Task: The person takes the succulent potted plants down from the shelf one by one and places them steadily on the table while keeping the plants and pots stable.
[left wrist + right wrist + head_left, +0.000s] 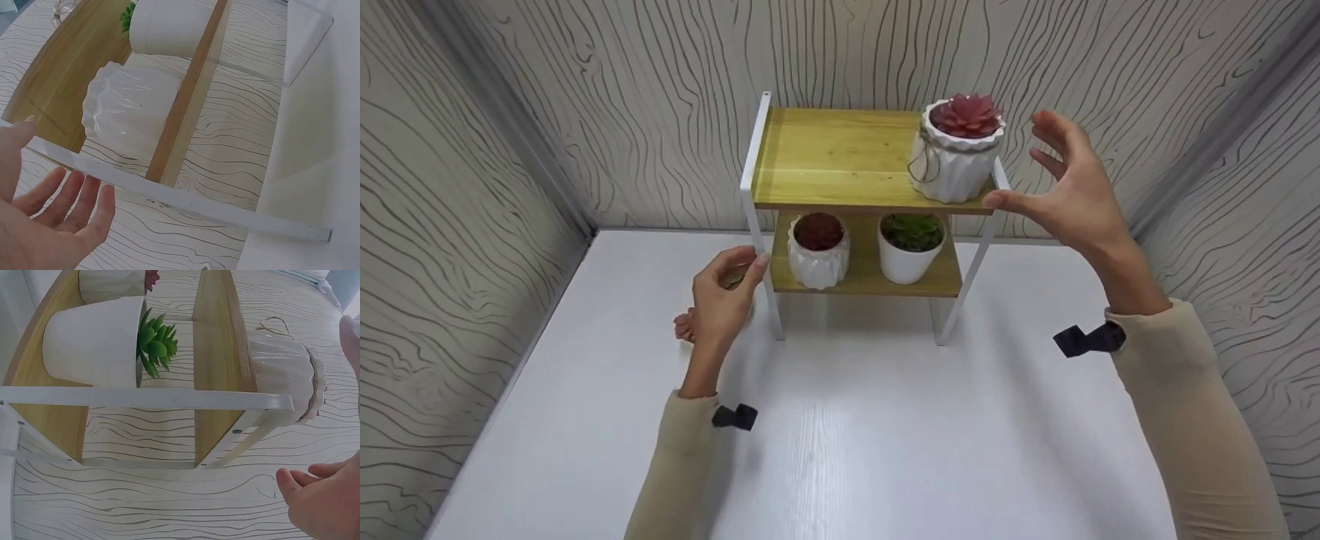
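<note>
Crowding right edge of top shelf [832, 142]: red-succulent pot [956, 166]; room leftward. My right hand [1076, 191] splayed, empty; left hand [721, 296] pinches white leg [774, 307].

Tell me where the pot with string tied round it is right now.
In the head view, the string-tied pot stands at the right end of the upper wooden shelf, beside the person's right hand.

The right hand [1076, 191] is spread, the left hand [721, 300] lower, loosely curved.
</note>
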### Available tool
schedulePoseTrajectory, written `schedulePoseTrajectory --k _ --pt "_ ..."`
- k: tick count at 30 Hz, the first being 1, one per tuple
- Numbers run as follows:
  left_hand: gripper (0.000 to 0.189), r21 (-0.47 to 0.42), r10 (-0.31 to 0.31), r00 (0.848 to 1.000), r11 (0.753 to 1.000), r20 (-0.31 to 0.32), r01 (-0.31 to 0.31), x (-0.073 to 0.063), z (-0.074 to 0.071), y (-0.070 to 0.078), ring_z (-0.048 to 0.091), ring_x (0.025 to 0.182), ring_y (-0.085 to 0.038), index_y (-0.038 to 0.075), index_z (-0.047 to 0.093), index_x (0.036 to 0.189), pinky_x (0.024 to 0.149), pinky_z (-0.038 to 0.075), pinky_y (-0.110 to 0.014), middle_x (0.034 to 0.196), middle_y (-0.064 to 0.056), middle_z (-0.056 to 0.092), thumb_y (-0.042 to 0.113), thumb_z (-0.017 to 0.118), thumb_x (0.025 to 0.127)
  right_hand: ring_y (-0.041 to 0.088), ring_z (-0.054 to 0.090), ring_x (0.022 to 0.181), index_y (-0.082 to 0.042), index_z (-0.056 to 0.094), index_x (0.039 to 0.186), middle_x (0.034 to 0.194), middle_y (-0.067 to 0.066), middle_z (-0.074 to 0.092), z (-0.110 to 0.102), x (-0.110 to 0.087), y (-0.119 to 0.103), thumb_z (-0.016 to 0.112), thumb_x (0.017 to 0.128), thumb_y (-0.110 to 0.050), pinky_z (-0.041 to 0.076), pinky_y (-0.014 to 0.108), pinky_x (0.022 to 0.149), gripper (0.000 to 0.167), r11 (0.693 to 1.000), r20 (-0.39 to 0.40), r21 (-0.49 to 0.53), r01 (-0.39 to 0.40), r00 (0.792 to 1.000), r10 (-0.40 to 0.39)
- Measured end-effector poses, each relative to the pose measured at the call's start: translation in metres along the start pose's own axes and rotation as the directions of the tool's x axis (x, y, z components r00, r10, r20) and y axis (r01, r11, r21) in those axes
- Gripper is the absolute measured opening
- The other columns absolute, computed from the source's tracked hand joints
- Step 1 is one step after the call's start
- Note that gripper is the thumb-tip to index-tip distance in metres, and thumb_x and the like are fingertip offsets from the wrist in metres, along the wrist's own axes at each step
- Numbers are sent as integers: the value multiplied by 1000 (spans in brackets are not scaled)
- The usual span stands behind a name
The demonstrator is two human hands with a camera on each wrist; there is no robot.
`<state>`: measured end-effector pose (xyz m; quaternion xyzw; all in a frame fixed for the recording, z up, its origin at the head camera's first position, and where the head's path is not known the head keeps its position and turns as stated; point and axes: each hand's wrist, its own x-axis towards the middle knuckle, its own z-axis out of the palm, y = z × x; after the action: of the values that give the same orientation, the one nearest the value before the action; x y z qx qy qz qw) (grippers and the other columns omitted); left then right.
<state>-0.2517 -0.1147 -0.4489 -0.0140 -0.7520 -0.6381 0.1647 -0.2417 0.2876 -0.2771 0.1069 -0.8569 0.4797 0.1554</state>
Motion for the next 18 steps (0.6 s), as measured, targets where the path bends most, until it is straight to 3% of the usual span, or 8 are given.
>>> schedulePoseTrajectory --k 8,18 --pt "34 -17 -18 1000 1000 -3 18 5 4 3 74 110 -22 3 73 122 97 58 -23 119 -14 76 27 76 98 30 34 159 -9 23 166 171 15 35 -6 20 -5 95 79 -29 30 38 132 115 997 57 -22 -68 996 70" --pt "26 -59 -19 1000 998 -10 18 6 10 1 72 93 -8 5 77 114 86 57 -18 106 -12 78 25 77 98 30 30 161 -9 20 167 173 15 31 -5 40 -8 93 81 -30 26 37 133 115 994 117 -74 -81 989 89"
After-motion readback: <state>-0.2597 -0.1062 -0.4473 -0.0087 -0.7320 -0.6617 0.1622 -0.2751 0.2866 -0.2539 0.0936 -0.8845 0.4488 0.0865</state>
